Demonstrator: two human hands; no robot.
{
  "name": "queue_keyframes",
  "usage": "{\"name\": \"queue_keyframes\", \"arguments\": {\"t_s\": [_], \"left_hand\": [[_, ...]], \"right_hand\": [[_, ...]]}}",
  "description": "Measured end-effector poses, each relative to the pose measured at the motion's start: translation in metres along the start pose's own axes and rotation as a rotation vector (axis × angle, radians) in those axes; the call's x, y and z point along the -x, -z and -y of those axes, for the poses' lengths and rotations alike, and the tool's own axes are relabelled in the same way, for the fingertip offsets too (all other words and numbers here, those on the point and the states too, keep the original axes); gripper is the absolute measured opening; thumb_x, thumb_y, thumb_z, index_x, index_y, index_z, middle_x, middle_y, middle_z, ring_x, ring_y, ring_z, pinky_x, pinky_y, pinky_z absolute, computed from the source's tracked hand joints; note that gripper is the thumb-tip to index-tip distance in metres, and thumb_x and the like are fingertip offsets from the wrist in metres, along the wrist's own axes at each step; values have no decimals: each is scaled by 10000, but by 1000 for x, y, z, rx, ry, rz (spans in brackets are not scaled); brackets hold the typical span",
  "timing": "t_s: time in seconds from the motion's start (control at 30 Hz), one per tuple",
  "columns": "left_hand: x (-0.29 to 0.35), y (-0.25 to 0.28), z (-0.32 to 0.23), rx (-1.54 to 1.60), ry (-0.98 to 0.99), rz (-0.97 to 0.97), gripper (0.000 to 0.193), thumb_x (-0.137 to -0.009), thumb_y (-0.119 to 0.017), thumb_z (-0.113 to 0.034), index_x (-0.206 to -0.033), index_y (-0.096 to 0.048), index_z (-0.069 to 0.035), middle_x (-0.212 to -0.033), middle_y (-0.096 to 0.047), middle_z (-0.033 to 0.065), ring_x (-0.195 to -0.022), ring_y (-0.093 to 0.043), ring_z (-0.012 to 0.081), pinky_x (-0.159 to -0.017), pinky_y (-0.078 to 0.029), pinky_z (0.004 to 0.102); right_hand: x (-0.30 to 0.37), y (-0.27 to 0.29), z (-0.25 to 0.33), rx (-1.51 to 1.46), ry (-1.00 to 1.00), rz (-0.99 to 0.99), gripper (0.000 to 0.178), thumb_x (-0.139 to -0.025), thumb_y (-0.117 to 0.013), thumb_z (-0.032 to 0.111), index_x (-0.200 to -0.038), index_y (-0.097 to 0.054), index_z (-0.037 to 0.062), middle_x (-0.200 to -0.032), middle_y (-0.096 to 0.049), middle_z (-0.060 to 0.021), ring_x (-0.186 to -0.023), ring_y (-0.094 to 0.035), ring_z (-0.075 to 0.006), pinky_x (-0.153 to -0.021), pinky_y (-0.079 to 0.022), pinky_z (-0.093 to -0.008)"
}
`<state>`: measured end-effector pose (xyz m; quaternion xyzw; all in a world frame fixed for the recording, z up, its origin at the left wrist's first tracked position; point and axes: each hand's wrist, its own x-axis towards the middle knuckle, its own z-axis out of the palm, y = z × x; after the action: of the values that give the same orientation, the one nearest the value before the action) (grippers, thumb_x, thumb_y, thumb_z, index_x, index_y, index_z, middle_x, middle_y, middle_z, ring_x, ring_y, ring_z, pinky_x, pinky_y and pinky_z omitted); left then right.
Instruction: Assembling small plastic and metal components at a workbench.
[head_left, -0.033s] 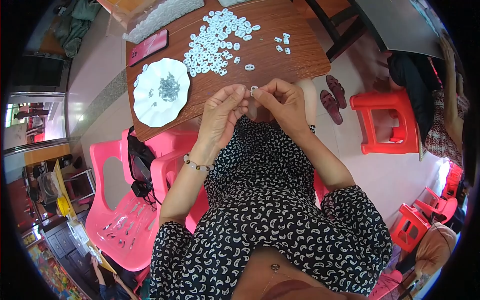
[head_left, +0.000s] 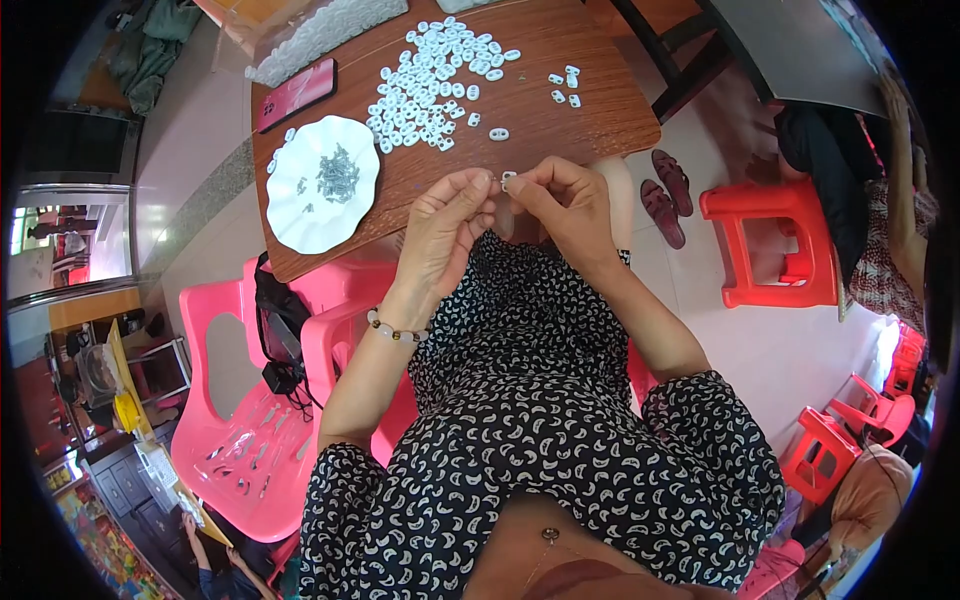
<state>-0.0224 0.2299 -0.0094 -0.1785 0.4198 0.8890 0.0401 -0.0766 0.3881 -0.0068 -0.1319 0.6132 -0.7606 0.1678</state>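
Just off the table's near edge, my right hand point(head_left: 570, 205) pinches a small white plastic piece with holes point(head_left: 509, 177) between thumb and finger. Close by on the left, my left hand point(head_left: 452, 212) is closed in a pinch at the piece's side; what its fingertips hold is too small to make out. Beyond my hands, many like white oval pieces point(head_left: 410, 100) lie heaped on the brown wooden table point(head_left: 570, 130). To the left, a white wavy-rimmed plate point(head_left: 300, 225) bears a pile of small grey metal pins or screws point(head_left: 338, 176).
A pink phone point(head_left: 298, 96) lies behind the plate. Several white pieces point(head_left: 566, 86) sit apart at the table's right. A pink chair point(head_left: 240, 400) stands left, holding a black bag point(head_left: 282, 330). Right are a red stool point(head_left: 770, 245), sandals point(head_left: 665, 200) and other people.
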Motion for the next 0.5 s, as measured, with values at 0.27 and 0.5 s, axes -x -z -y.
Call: {"name": "queue_keyframes", "arguments": {"t_s": [0.27,0.5], "left_hand": [[3,1,4,-7,12,-3,144,-917,-616,-188,-973,-653,-60,-844,-620,-20,-754,-545,64,-686,-462,214],[4,2,7,-18,-2,20,154,-911,-626,-192,-970,-656,-53,-842,-603,-36,-750,-517,52,-672,-441,211]], "right_hand": [[1,-1,0,28,21,3,162,-853,-681,133,-763,-644,3,-697,-653,-13,-632,-571,-27,-558,-446,-178],[1,-2,-1,71,14,5,154,-852,-681,130,-777,-651,-1,-713,-663,-20,-639,-584,-36,-566,-457,-183]]}}
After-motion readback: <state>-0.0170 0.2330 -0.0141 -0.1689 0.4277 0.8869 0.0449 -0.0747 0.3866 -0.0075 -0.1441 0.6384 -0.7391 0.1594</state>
